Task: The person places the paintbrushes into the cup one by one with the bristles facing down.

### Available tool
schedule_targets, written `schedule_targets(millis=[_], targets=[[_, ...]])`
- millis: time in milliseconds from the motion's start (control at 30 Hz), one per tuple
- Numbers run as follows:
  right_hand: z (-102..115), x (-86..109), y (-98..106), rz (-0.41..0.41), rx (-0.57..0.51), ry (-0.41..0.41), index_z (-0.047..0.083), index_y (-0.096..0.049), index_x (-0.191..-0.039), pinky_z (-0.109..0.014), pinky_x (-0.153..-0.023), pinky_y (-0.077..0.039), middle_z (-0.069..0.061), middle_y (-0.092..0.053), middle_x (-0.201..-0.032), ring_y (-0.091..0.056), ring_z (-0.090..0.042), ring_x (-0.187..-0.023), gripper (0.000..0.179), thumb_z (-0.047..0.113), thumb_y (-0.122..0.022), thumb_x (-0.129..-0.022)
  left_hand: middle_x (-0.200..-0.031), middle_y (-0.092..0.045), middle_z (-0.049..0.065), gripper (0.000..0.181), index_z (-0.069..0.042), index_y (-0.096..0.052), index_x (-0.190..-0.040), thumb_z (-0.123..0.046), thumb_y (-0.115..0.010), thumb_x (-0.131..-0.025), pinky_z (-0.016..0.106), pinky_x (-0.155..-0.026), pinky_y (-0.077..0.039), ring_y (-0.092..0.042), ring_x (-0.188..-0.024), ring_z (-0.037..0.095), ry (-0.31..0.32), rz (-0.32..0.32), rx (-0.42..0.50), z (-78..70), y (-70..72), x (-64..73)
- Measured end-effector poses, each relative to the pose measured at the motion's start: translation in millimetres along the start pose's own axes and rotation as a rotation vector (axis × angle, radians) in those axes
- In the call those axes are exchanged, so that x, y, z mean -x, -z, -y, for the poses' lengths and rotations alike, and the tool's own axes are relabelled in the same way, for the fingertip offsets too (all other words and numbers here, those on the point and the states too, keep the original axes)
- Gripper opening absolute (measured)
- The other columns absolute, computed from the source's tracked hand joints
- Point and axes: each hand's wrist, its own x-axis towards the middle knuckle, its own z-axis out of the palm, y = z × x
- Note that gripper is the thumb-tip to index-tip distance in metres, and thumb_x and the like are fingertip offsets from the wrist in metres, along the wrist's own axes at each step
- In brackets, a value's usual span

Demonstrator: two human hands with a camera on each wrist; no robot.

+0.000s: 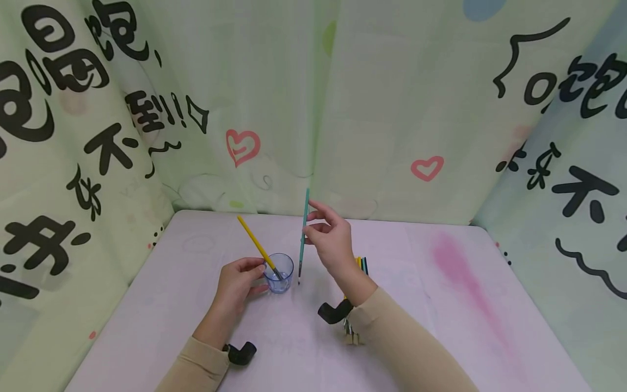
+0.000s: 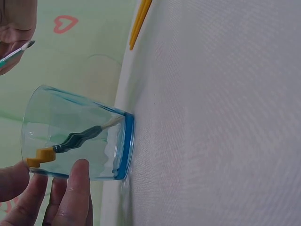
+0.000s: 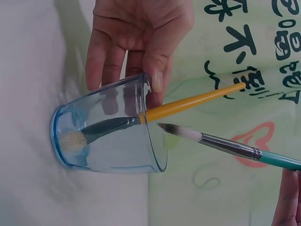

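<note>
Teal brush apparently beside cup

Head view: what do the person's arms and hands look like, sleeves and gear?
Plain beige left sleeve and right sleeve; a black, curved fitting at the left wrist and another at the right. Left hand and right hand: no gloves.
</note>
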Motion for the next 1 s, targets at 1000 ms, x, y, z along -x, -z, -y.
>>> schedule_targets(millis=[1000], targets=[[-27.0,-16.2,-34.2,0.171,0.096,0.103,0.017,-0.068,-0.145,-0.045,-0.083,-0.07,-0.022,-0.066,-0.118,-0.07,-0.023,-0.091,0.054,-0.008,-0.069,-0.097,-0.132,-0.067,0.023,0.027,-0.002,-0.074,-0.129,-0.008,-0.07,-0.103,0.044,-0.088,-0.069,-0.07,-0.102,0.022,-0.017,0.005,0.019,0.6,0.4,-0.2]])
